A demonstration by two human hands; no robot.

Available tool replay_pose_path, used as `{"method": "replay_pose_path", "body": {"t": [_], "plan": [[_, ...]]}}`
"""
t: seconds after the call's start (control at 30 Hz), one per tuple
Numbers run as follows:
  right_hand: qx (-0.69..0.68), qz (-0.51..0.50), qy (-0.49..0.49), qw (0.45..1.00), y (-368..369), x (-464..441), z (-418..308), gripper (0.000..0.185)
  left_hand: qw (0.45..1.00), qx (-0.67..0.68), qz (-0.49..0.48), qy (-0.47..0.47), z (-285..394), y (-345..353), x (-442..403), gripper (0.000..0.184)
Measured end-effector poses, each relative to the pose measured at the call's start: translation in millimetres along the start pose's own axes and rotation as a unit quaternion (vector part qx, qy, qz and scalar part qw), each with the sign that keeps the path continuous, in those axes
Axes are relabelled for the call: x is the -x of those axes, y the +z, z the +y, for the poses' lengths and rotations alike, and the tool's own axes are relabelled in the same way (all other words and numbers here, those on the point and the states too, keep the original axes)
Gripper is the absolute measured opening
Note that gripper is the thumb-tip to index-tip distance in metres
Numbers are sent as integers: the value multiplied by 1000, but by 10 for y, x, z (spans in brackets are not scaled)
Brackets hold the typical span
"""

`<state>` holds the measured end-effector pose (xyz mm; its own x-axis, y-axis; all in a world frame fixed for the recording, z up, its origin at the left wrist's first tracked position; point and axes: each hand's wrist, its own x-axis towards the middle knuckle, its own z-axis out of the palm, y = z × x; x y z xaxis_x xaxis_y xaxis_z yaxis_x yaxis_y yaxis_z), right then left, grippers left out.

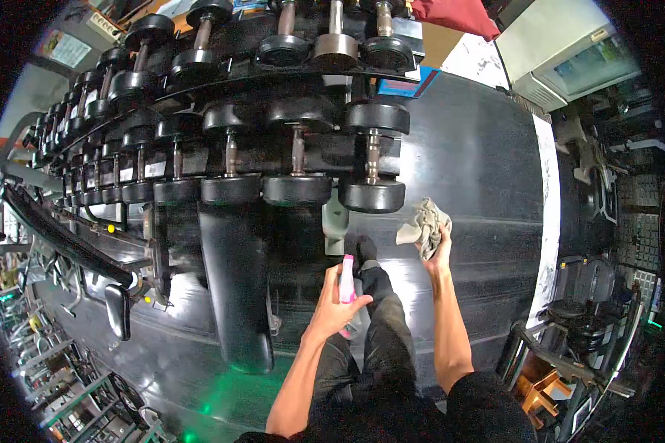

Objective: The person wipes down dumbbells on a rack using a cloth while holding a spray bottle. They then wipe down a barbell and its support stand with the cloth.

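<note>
My left hand (330, 310) is wrapped round a bottle (346, 284) with a pink top and a pale body, low in front of my legs. To the right, my right hand (440, 251) grips a crumpled grey-beige cloth (428, 225). The cloth bunches above the fingers, and a paler flap hangs to its left. Both hands are apart from the dumbbells. The closest dumbbell (373, 155) lies at the right end of the lower rack row, above and between my hands.
Two rows of black dumbbells fill a rack (258, 77) ahead and to the left. A black padded bench (236, 288) stands left of my left arm. Gym machines line the far left. A weight machine (576, 317) is at the right, beyond a white floor strip (548, 199).
</note>
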<state>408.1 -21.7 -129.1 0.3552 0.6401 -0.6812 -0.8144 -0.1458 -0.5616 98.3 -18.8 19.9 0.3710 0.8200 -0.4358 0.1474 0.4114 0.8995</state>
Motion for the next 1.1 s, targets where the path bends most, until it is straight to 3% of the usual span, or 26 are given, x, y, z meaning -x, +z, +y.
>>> {"method": "replay_pose_path", "body": {"t": [0.1, 0.13, 0.17, 0.23, 0.27, 0.53, 0.83, 0.93, 1.0, 1.03, 1.1], "plan": [[-10, 0, -18, 1000, 153, 345, -121, 40, 995, -65, 6, 70, 83, 125, -28, 50], [-37, 4, -16, 999, 88, 363, -137, 41, 999, -29, 4, 40, 15, 174, -60, 37], [-63, 9, -15, 998, 64, 404, -180, 43, 999, -29, 7, 39, -8, 208, -103, 37], [-67, 17, -22, 997, 18, 487, -251, 47, 981, -82, 37, 174, -51, 288, -209, 32], [-65, -4, -30, 997, -35, 480, -277, 49, 990, -33, 48, 130, -72, 344, -235, 26], [-114, -64, -5, 991, -84, 399, -524, 55, 955, -88, 228, 168, -64, 667, -631, 17], [-81, -113, 22, 990, 85, 110, -685, 51, 960, -111, 237, 98, -103, 794, -781, 17], [-12, -108, 13, 994, 82, -135, -611, 49, 958, -103, 249, 93, -91, 819, -758, 14], [192, -35, -109, 975, 79, -328, -395, 47, 956, -95, 261, 90, -116, 822, -750, 13], [328, 6, -185, 926, 109, -421, -274, 44, 960, -88, 254, 74, -147, 810, -741, 13], [495, -73, -298, 813, 112, -579, 78, 40, 964, -81, 249, 52, -222, 795, -685, 12]]}}
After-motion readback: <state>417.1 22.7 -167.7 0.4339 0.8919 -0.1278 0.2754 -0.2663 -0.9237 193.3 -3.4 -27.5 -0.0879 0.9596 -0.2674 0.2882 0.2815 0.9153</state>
